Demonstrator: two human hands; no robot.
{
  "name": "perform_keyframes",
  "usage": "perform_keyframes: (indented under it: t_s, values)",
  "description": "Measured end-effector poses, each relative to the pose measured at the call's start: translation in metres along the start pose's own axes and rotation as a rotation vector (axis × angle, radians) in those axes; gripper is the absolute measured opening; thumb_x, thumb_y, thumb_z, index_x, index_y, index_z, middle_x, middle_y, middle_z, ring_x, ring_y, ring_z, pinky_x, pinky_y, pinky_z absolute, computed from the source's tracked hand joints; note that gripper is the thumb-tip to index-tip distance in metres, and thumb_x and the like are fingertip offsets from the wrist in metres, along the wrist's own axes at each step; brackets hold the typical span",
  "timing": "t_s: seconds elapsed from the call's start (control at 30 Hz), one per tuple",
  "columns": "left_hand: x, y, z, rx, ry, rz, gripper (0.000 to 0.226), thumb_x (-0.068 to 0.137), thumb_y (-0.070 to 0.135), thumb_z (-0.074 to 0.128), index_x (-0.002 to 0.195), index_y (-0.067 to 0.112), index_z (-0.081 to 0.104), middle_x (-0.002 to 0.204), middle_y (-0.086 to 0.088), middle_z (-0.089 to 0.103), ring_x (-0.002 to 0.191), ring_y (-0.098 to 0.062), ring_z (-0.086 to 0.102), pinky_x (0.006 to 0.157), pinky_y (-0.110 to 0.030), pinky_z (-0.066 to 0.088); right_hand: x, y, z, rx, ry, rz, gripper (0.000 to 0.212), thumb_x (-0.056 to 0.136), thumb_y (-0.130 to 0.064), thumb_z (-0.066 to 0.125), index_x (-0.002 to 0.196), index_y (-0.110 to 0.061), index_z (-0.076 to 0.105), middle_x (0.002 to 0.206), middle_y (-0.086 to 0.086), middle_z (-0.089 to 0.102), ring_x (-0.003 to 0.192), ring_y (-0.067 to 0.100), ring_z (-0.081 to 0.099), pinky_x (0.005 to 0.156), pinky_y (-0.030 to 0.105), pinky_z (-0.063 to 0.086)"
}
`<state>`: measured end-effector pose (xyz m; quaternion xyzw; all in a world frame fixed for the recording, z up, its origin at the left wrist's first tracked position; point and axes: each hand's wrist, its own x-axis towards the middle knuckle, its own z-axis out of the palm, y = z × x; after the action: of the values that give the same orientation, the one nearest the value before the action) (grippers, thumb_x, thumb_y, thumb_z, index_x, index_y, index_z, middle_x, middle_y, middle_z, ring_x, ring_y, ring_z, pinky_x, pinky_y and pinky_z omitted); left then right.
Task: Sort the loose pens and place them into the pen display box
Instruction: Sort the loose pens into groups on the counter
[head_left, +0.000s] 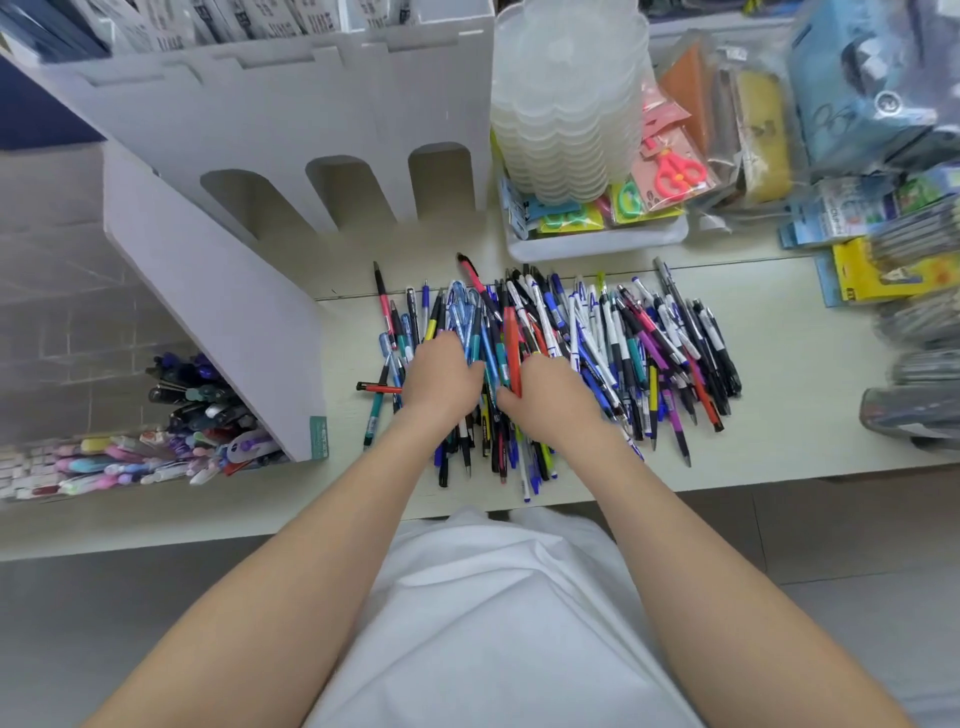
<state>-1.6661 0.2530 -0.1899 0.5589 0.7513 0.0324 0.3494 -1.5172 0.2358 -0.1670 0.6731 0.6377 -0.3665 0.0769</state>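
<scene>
A: Loose pens, location?
B: Heaped pile of pens (597, 353) on the tabletop (805, 364), frame centre, just right of the white pen display box (218, 296).
A: Grips?
B: Left hand (441, 376) and right hand (553, 402) are side by side on the pile, fingers curled among the pens. Cannot tell either grip. An orange-red pen (511, 343) touches the right thumb.

Loose pens (597, 343): big overlapping pile on pale table (789, 374). Barrels blue, black, white, red, purple, yellow, teal. Most lie roughly parallel, running near edge to far. Few strays at left edge, one red-and-black pen (379, 387) lying crosswise.

Pen display box (218, 291): grey-white, tiered, three arched slots in front wall, slanted side wall just left of pile. Low left compartment holds assorted pens.
</scene>
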Motion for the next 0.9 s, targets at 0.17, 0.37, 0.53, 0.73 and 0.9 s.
perform_keyframes:
  t_s: [0.17, 0.37, 0.53, 0.73, 0.9]
  values:
    - [-0.006, -0.020, -0.018, 0.055, 0.127, -0.010, 0.010, 0.103, 0.019, 0.060, 0.111, 0.012, 0.059, 0.111, -0.005, 0.056, 0.097, -0.024, 0.057, 0.076, -0.040, 0.049, 0.000, -0.013, 0.010, -0.097, 0.107, -0.031, 0.048, 0.102, -0.043, 0.069, 0.071, -0.015, 0.045, 0.068, 0.005, 0.055, 0.060, 0.024, 0.056, 0.050, 0.032, 0.044]
    - [-0.011, -0.077, -0.019, 0.285, -0.022, 0.066, 0.034, 0.090, 0.011, 0.075, 0.113, 0.029, 0.058, 0.123, -0.002, 0.052, 0.112, -0.025, 0.046, 0.099, -0.044, 0.046, -0.006, -0.017, 0.021, -0.035, 0.251, -0.053, 0.025, 0.106, -0.037, 0.059, 0.101, -0.012, 0.061, 0.074, 0.004, 0.065, 0.063, 0.024, 0.063, 0.051, 0.030, 0.048]
    - [-0.012, -0.089, -0.018, 0.376, 0.087, 0.155, 0.019, 0.095, 0.018, 0.076, 0.106, 0.026, 0.063, 0.111, 0.000, 0.060, 0.103, -0.025, 0.053, 0.095, -0.043, 0.047, -0.014, -0.027, 0.032, -0.015, 0.256, -0.089, 0.022, 0.106, -0.030, 0.053, 0.097, -0.014, 0.064, 0.066, 0.002, 0.063, 0.056, 0.021, 0.060, 0.050, 0.034, 0.054]
    - [-0.014, -0.099, -0.030, 0.466, 0.097, 0.095, 0.030, 0.091, -0.002, 0.067, 0.116, 0.011, 0.058, 0.114, -0.012, 0.060, 0.098, -0.032, 0.058, 0.080, -0.037, 0.043, -0.023, -0.052, 0.059, -0.121, 0.013, -0.448, 0.015, 0.100, -0.026, 0.058, 0.112, -0.017, 0.063, 0.070, -0.001, 0.061, 0.065, 0.024, 0.066, 0.052, 0.030, 0.045]
    - [-0.019, -0.098, -0.032, 0.343, -0.001, -0.086, 0.036, 0.092, -0.003, 0.063, 0.124, 0.005, 0.048, 0.124, -0.018, 0.052, 0.101, -0.041, 0.063, 0.070, -0.042, 0.044, -0.016, -0.076, 0.097, -0.492, -0.087, -0.636, 0.036, 0.100, -0.006, 0.058, 0.135, -0.015, 0.056, 0.082, 0.005, 0.055, 0.072, 0.030, 0.056, 0.062, 0.038, 0.044]
